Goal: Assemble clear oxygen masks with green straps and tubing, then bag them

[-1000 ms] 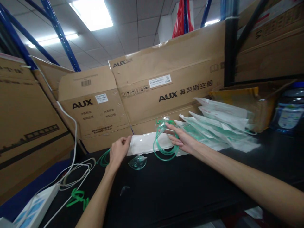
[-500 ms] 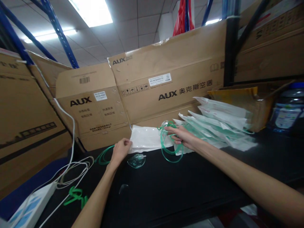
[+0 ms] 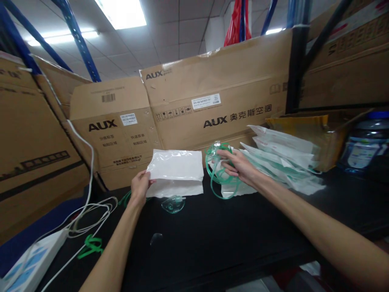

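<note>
My left hand [image 3: 140,187] pinches the left edge of a white plastic pouch [image 3: 176,164], raised above another white pouch [image 3: 182,189] on the table. My right hand [image 3: 235,163] is closed around coiled green tubing [image 3: 219,178], with a clear plastic piece [image 3: 216,147] at the coil's top by the fingertips. In front of the pouches lies a clear green oxygen mask [image 3: 173,204]. More green tubing [image 3: 125,198] lies partly hidden behind my left hand. Right of my right hand, several filled white pouches [image 3: 282,162] lean in a row.
On the left are a white power strip [image 3: 45,259], looped white cables [image 3: 91,219] and a green strap [image 3: 90,246]. A small clear piece [image 3: 156,238] lies on the black table [image 3: 197,251]. Cardboard [image 3: 219,105] walls the back. An open box [image 3: 331,138] and blue-lidded jar [image 3: 364,142] stand right.
My left hand has moved left and slightly up with the upper pouch, uncovering the one below. My right hand and the green coil have shifted slightly right and up.
</note>
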`<action>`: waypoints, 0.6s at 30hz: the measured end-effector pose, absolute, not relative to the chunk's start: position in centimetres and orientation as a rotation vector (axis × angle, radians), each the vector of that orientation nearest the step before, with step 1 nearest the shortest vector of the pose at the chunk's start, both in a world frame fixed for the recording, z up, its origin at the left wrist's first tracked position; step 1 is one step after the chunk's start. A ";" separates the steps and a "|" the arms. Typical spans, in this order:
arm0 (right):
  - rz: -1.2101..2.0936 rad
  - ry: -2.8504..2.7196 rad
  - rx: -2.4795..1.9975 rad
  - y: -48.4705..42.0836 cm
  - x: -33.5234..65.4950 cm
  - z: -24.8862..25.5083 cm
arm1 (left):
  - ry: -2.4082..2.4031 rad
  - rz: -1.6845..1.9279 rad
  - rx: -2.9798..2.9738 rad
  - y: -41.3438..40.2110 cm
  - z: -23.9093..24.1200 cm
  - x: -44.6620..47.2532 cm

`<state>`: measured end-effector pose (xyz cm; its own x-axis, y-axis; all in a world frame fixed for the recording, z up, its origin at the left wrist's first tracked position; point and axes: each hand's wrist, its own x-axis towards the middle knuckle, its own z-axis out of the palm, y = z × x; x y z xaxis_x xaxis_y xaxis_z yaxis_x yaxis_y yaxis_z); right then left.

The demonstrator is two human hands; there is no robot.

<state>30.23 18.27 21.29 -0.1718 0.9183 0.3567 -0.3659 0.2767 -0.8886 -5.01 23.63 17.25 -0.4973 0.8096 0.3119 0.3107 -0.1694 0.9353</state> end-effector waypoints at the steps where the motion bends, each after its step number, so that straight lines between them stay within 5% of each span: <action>1: 1.261 -1.262 -0.569 18.0 30.6 21.8 | 1.660 1.711 1.260 23.6 17.4 -5.1; 7: 1.409 -1.129 -0.547 13.3 33.8 22.8 | 1.455 1.552 1.385 22.8 18.0 -4.3; 18: 1.544 -0.810 -1.028 4.8 37.8 15.4 | 1.592 1.108 1.980 24.0 19.2 0.6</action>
